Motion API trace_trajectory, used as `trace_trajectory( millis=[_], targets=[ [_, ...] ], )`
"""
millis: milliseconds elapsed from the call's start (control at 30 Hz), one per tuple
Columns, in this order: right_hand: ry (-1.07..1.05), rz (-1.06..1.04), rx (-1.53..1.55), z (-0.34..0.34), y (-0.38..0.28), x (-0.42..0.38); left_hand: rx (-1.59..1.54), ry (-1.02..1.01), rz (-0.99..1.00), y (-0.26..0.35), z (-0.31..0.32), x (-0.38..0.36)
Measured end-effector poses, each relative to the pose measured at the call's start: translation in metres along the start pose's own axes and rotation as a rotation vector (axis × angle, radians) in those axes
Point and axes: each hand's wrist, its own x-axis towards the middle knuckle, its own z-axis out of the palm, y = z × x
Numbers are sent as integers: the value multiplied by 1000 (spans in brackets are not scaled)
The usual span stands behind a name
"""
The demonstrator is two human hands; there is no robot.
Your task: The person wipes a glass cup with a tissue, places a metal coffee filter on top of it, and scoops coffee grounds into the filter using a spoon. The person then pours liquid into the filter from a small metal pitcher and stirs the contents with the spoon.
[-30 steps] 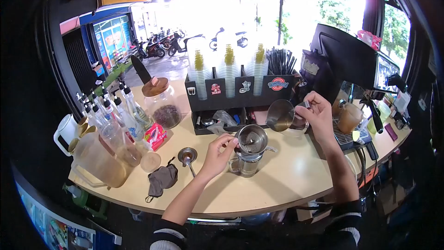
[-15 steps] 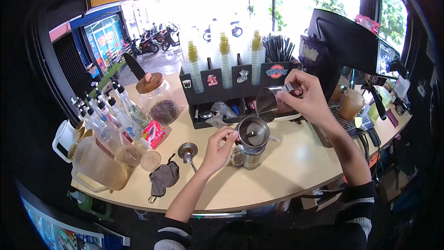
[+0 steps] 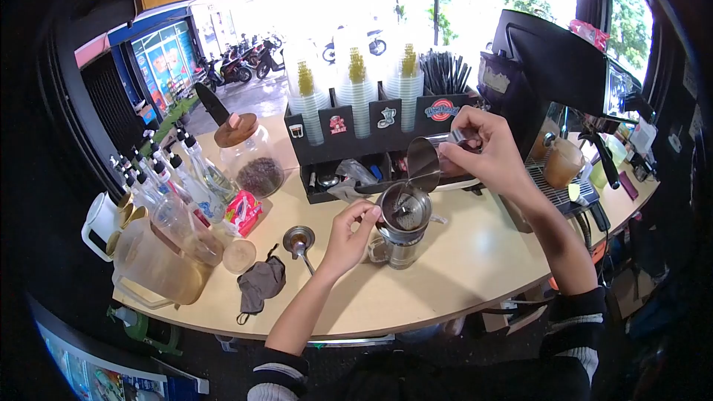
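My left hand (image 3: pixel 350 236) pinches the left rim of a round metal coffee dripper (image 3: pixel 417 224) that sits on a glass mug (image 3: pixel 403 255). Dark, wet-looking contents show inside the dripper. Up and to the right, my right hand (image 3: pixel 486 150) is closed around the handle of a metal pitcher (image 3: pixel 424 160), which tilts over the dripper. From the pitcher's lip a thin stream of liquid runs down into it. Left of the mug lies a long-handled metal portafilter-like tool (image 3: pixel 299 240), beside a dark grey cloth face mask (image 3: pixel 262 283).
Behind stands a black organizer (image 3: pixel 349 150) with stacked plastic cups and straws. To the left are pump bottles (image 3: pixel 197 178), a jar of dark beans (image 3: pixel 260 174), a red packet (image 3: pixel 243 212) and a large plastic pitcher (image 3: pixel 152 267). An espresso machine (image 3: pixel 553 67) stands right.
The pitcher has tipped slightly further left over the dripper, and a stream now falls from its lip. The dripper's contents look darker and wetter. My left hand keeps its hold.
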Motion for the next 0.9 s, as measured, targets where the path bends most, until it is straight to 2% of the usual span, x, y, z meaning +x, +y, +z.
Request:
trace_trajectory(
  millis=[200, 467, 533, 633, 900],
  targets=[
    [14, 62, 96, -2, 4, -3, 83, -16, 64, 2, -2, 2],
    [3, 64, 40, -7, 0, -8, 192, 70, 185, 14, 0, 9],
    [7, 63, 38, -8, -1, -9, 297, 73, 241, 14, -1, 11],
    [11, 105, 92, -8, -4, -10, 328, 78, 233, 17, -1, 11],
    [38, 43, 19, -10, 3, -7, 429, 96, 236, 27, -2, 10]
  ],
)
